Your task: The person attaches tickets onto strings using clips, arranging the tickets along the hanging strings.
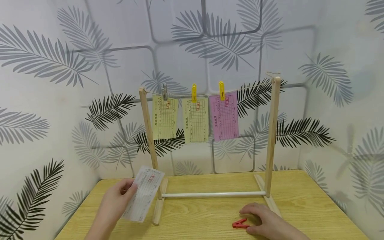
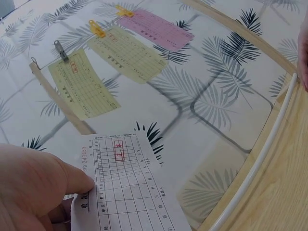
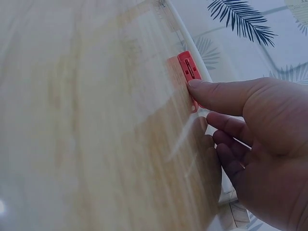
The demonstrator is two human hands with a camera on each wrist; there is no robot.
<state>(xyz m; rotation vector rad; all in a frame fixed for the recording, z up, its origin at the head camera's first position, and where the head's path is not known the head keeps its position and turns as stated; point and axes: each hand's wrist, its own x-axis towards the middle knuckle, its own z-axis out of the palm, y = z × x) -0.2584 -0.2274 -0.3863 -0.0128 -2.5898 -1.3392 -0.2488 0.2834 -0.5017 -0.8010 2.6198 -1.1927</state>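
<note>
My left hand (image 1: 118,196) pinches a white receipt slip (image 1: 144,195) between thumb and fingers, tilted beside the rack's left post. Printed lines and a red stamp show on the slip (image 2: 126,187) in the left wrist view. Low on the right, a red clothespin (image 1: 240,223) is at the tabletop. My right hand (image 1: 264,221) is beside it, thumb tip at the clothespin (image 3: 188,67) and the other fingers apart from it. On the rack's string hang two yellow-green slips (image 1: 165,120) and a pink slip (image 1: 224,120).
The wooden rack has a left post (image 1: 148,133), a right post (image 1: 272,140) and a white bottom bar (image 1: 213,194). A grey clip (image 1: 164,92) and two yellow clothespins (image 1: 194,93) hold the hanging slips. Leaf-patterned wall covering (image 1: 186,160) stands behind the wood-grain table (image 1: 192,213).
</note>
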